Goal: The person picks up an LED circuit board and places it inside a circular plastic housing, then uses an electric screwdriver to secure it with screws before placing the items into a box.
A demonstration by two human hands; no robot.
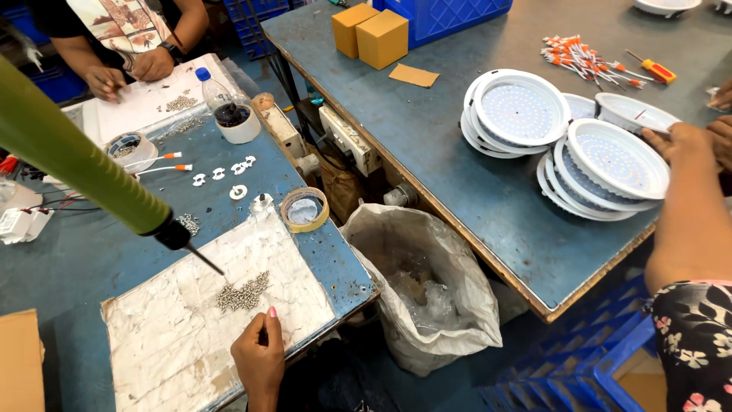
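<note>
At the bench's near edge, your right hand rests on a worn white board, fingers curled, nothing visibly held. Just beyond lies a small heap of silvery screws, under a green screwdriver's dark tip.

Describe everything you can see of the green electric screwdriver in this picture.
The green screwdriver is a long, smooth, olive-green barrel, plastic by the look, slanting down from the upper left. It narrows to a black chuck with a thin dark bit. The bit tip hangs just above the worn white board, short of the screw pile. Whatever grips it lies out of frame.
</note>
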